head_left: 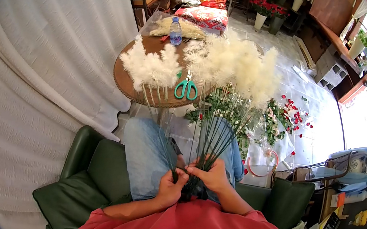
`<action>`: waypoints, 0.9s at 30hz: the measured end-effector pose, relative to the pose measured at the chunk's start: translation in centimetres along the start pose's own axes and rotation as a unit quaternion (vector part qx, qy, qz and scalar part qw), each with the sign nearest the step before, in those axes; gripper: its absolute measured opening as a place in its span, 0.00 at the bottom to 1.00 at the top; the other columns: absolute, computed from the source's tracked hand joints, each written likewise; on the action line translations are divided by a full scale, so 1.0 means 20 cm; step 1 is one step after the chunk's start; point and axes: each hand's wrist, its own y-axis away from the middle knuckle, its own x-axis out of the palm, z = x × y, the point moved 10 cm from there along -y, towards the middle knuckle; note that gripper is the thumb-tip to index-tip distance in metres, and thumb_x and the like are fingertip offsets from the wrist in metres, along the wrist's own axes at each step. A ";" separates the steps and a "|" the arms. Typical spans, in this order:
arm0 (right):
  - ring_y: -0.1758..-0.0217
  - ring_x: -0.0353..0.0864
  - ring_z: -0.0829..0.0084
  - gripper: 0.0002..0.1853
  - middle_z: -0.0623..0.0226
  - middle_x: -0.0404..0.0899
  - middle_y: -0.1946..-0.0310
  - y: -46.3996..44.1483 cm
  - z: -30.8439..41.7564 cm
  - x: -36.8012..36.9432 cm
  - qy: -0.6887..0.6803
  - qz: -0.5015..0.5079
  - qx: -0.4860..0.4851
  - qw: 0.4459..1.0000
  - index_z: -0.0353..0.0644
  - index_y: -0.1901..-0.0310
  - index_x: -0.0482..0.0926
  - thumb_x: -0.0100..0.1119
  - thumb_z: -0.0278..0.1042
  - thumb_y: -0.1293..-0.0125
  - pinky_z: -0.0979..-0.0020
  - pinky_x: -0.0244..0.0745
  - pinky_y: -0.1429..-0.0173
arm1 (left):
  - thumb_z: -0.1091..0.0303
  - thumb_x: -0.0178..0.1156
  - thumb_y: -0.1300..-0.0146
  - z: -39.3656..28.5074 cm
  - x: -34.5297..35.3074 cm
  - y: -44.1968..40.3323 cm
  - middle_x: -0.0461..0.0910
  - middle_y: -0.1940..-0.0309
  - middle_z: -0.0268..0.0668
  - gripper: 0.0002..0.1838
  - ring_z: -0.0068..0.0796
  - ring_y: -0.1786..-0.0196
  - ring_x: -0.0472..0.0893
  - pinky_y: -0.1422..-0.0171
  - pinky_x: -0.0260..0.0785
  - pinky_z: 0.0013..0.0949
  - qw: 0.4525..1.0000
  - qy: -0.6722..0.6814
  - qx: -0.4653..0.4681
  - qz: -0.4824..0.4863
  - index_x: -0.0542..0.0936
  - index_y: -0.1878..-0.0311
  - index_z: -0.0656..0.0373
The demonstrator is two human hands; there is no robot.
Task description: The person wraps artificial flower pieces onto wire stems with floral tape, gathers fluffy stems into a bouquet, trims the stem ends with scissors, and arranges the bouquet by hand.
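From my head camera, I see my left hand closed round the smaller plume bunch, its heads fanned ahead; my right hand grips the larger plume bunch. Green scissors lie beyond both. The bunches' lower ends are hard to make out.

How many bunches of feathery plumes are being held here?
2: a smaller bunch in the left hand and a larger bunch in the right hand. No other held bunch shows, though single stems overlap and partly hide one another.
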 end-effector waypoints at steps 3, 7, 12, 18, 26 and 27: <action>0.65 0.83 0.76 0.08 0.65 0.84 0.67 0.00 -0.02 -0.02 0.030 -0.008 -0.013 0.999 0.33 0.60 0.80 0.69 0.24 0.39 0.73 0.79 0.59 | 0.68 0.57 0.28 -0.02 0.02 0.00 0.74 0.72 0.28 0.06 0.17 0.69 0.72 0.62 0.66 0.25 1.000 -0.015 0.019 0.015 0.74 0.59 0.60; 0.66 0.82 0.78 0.06 0.67 0.84 0.68 0.00 -0.02 -0.03 0.015 -0.023 0.015 0.999 0.33 0.62 0.80 0.66 0.27 0.35 0.74 0.78 0.60 | 0.68 0.57 0.28 0.04 -0.02 -0.01 0.75 0.70 0.31 0.06 0.21 0.68 0.75 0.61 0.69 0.27 1.000 -0.002 -0.004 0.003 0.73 0.59 0.60; 0.65 0.81 0.80 0.08 0.68 0.84 0.68 0.00 0.02 -0.06 0.042 -0.028 -0.008 0.999 0.33 0.59 0.82 0.64 0.29 0.33 0.76 0.76 0.60 | 0.68 0.52 0.25 0.02 -0.01 0.00 0.73 0.73 0.34 0.06 0.24 0.73 0.73 0.66 0.69 0.29 0.996 0.091 -0.008 0.004 0.71 0.59 0.59; 0.65 0.80 0.81 0.09 0.69 0.84 0.68 0.00 0.04 -0.07 0.084 -0.043 -0.009 0.996 0.32 0.58 0.84 0.66 0.29 0.35 0.76 0.76 0.59 | 0.70 0.51 0.26 0.05 -0.04 0.01 0.68 0.77 0.32 0.05 0.21 0.81 0.64 0.77 0.60 0.30 0.971 0.232 -0.050 -0.020 0.68 0.61 0.57; 0.65 0.81 0.81 0.10 0.69 0.85 0.67 -0.01 0.02 -0.04 0.042 -0.018 0.008 0.999 0.32 0.57 0.84 0.69 0.26 0.38 0.78 0.77 0.59 | 0.72 0.61 0.32 -0.02 0.01 0.01 0.70 0.81 0.28 0.04 0.16 0.82 0.66 0.78 0.57 0.26 0.996 0.069 -0.056 -0.017 0.77 0.57 0.60; 0.65 0.81 0.81 0.10 0.68 0.85 0.67 -0.01 0.03 -0.03 0.062 -0.015 0.005 0.998 0.31 0.57 0.84 0.69 0.26 0.38 0.77 0.77 0.59 | 0.72 0.61 0.32 -0.01 0.01 0.00 0.70 0.81 0.28 0.04 0.16 0.82 0.66 0.78 0.57 0.26 0.996 0.069 -0.056 -0.018 0.77 0.57 0.60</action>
